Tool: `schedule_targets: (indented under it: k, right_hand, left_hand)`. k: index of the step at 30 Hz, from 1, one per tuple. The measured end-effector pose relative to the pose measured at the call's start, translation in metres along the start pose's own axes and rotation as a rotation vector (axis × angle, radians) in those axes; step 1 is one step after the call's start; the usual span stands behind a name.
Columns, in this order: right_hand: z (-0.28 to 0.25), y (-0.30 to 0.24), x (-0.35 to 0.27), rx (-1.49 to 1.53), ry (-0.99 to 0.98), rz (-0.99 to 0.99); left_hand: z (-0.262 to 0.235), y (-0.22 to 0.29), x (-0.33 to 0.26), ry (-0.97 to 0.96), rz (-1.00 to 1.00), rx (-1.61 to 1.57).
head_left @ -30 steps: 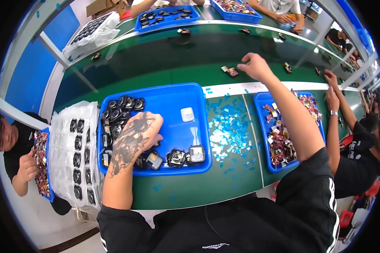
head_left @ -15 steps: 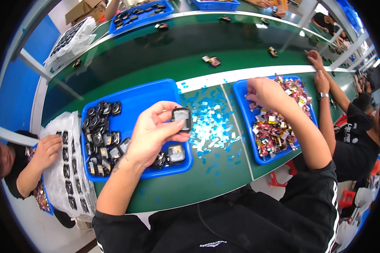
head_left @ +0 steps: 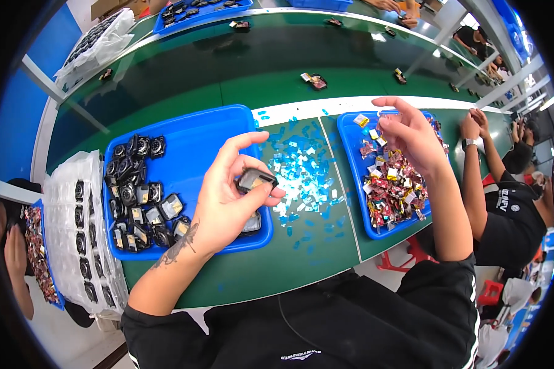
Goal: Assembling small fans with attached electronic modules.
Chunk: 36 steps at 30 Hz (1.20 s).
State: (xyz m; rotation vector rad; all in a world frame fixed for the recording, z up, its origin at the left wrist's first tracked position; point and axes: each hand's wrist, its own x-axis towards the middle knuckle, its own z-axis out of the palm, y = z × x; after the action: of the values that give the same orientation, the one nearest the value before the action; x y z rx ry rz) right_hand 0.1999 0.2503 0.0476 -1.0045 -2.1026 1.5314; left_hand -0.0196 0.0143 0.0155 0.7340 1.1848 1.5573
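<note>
My left hand is closed around a small black casing with a grey inner face, held tilted between thumb and fingers over the right edge of the left blue tray. Several similar black casings are heaped in that tray's left half. Over the right blue tray, my right hand is raised with index finger stretched out and thumb apart. Beneath it lies a pile of small red circuit pieces with white and yellow parts. Whether a tiny bit touches its fingertips is hard to make out.
Between the trays, small blue and white film pieces are scattered on the green table. A green conveyor belt carries small parts beyond. White trays of casings stand at left. Co-workers sit on both sides; one's hand is at right.
The casing in my left hand has tilted. My right hand has lifted from the pile, moved right, and its fingers have spread. The left co-worker's hand has drawn back from the white trays.
</note>
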Motion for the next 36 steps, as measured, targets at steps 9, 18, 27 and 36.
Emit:
schedule_targets:
  k: [9, 18, 27, 36]
  right_hand:
    - [0.04, -0.011, -0.038, 0.67, -0.253, 0.166]
    - [0.106, 0.0, -0.06, 1.197, -0.324, 0.462]
    - [0.119, 0.0, -0.06, 1.23, -0.163, 0.302]
    - [0.131, -0.002, -0.059, 1.247, -0.158, 0.343]
  left_hand:
    - [0.002, -0.008, 0.002, 0.032, 0.043, 0.218]
    - [0.017, -0.015, -0.006, -0.101, 0.069, 0.207]
    - [0.006, -0.011, 0.0, 0.142, -0.062, -0.196]
    - [0.008, -0.02, -0.001, -0.006, 0.386, 0.383]
